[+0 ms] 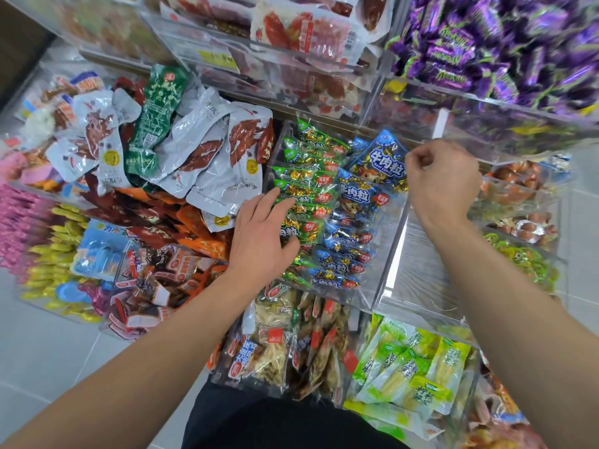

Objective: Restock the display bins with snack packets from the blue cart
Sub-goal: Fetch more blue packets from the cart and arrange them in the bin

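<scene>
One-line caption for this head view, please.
Left hand presses flat on green packets beside blue packets in a clear bin; right hand hovers curled above.

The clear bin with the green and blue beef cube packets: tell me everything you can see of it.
The clear bin looks like transparent acrylic, open-topped, set mid-display. It holds two rows of shiny packets: green packets on the left, blue packets on the right, overlapping and tilted. The left hand lies flat on the green row, fingers straight. The right hand hovers curled at the bin's right wall; contact is unclear.
</scene>
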A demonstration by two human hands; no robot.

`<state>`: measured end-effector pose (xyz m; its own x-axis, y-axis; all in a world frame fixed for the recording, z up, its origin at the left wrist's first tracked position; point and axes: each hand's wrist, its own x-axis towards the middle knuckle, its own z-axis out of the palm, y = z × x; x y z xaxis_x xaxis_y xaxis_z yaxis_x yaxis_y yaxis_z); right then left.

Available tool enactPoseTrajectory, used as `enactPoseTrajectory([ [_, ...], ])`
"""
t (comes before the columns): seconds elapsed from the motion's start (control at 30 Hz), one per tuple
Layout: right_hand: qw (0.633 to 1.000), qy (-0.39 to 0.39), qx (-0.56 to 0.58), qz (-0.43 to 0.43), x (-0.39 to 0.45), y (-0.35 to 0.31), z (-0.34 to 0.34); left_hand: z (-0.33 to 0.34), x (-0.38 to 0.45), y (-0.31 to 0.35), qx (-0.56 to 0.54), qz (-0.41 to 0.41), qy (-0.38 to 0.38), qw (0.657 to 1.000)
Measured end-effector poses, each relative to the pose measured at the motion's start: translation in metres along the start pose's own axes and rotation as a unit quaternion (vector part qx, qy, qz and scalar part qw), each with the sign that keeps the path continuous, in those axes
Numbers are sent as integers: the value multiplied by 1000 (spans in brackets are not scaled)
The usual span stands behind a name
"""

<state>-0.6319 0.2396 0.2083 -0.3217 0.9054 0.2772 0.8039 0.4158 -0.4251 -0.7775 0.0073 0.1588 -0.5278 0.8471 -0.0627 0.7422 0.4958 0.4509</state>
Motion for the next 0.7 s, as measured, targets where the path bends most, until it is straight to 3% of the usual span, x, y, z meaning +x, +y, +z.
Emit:
enactPoseTrajectory([
  [0.2, 993, -60, -99, -31, 4, -14, 19, -1, -1, 0, -12, 1, 3, 1000],
  [0.47, 984, -100, -51, -138, 11, -8, 25, 2, 0, -2, -15, 0, 12, 1000],
  [0.57, 985, -113, -52, -122, 11, -1, 22, 3, 1, -3, -14, -6, 11, 1000],
  [0.7, 964, -236, -102, -71, 14, -1, 25, 4, 2, -3, -14, -7, 16, 1000],
])
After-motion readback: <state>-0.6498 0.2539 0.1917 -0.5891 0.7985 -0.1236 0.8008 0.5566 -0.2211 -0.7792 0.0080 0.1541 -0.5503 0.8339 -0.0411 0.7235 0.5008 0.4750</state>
